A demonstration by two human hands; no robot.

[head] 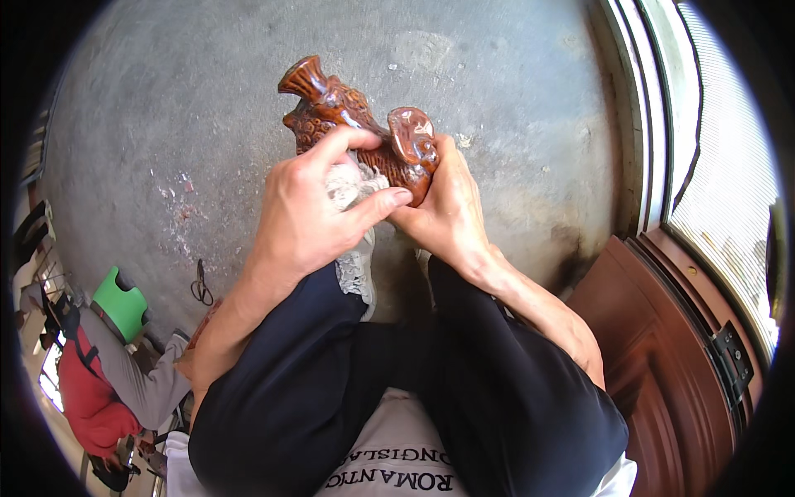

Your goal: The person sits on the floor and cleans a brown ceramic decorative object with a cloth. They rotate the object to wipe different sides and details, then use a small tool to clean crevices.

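A brown glazed ceramic figurine (338, 105) with moulded scales and a flared end is held above the floor, between my knees. My right hand (452, 208) grips its rounded end on the right, near a glossy disc-like part. A frayed white cloth (345, 186) is bunched under the fingers of my left hand (295, 202). That hand presses the cloth on the near side of the figurine, its index finger lying over the middle and its thumb by the right end. The figurine's underside is hidden.
Grey concrete floor (205, 93) with pale specks spreads out ahead. At right stand a brown panelled door (633, 360) and its frame. To the left are a green plastic stool (121, 304), a dark cord loop (200, 289) and a person in red (93, 397), seated.
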